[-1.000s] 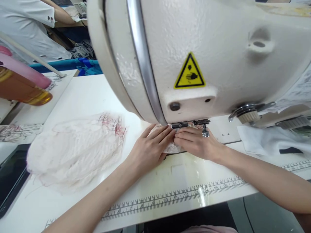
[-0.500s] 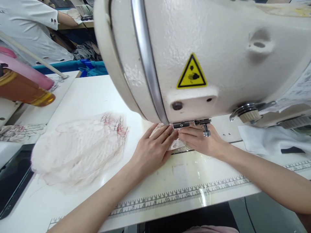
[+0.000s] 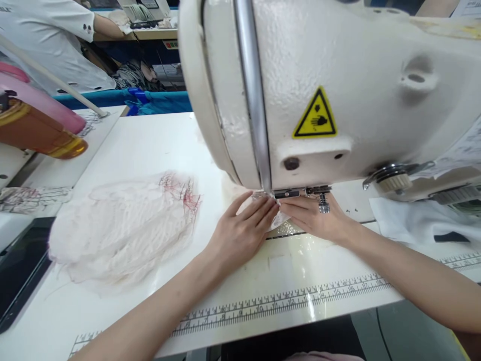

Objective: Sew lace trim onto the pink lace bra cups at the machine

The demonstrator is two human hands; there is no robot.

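Observation:
My left hand (image 3: 240,229) lies palm down, fingers stretched forward over a small piece of light, patterned fabric (image 3: 279,219) beside the needle area of a sewing machine (image 3: 361,75). From the other side my right hand (image 3: 321,219) grips the same fabric near its edge; a metal attachment (image 3: 323,202) partly covers its fingers. The fingertips of both hands almost meet just below the machine head. Under the machine head, the needle and most of the fabric are hidden.
A pile of sheer pale pieces (image 3: 124,225) with dark and red threads lies left. Beyond are a phone-like black device (image 3: 26,271), an amber cup (image 3: 41,130) and a pink bottle (image 3: 56,108). White cloth (image 3: 409,220) lies right; a ruler strip (image 3: 278,308) runs along the front edge.
The view has shifted, so the machine head appears farther right. Both hands stay at the fabric, with only slight movement of the left fingers.

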